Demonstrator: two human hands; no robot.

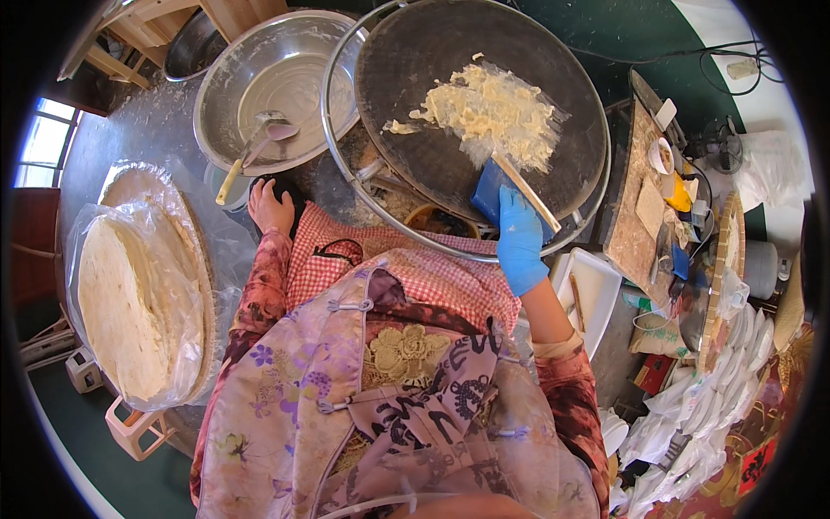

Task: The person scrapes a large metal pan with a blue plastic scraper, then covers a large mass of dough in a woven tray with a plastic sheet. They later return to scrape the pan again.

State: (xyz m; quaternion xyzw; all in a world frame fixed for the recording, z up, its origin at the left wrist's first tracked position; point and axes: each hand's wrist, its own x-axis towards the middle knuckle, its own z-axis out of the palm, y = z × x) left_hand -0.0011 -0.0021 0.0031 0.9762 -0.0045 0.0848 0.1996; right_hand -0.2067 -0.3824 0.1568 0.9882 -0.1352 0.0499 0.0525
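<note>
My right hand [521, 242], in a blue glove, grips a wide blue scraper with a wooden edge [487, 192]. Its edge rests at the lower part of a round dark griddle [398, 69], just below a rough, pale smear of batter [484, 112]. My bare left hand [270, 209] lies on a black surface at my lap, fingers loosely spread and slightly bent, holding nothing visible. Above it is a steel basin [216, 95] with pale liquid and two spoons or ladles [271, 134], one with a yellow handle.
A metal ring [334, 130] surrounds the griddle. Stacked flatbreads [125, 311] under plastic lie left. Right are a cluttered wooden board [631, 242], a white tray [595, 290], white bags [726, 381] and cables [709, 54]. A small bucket [226, 195] sits beside my left hand.
</note>
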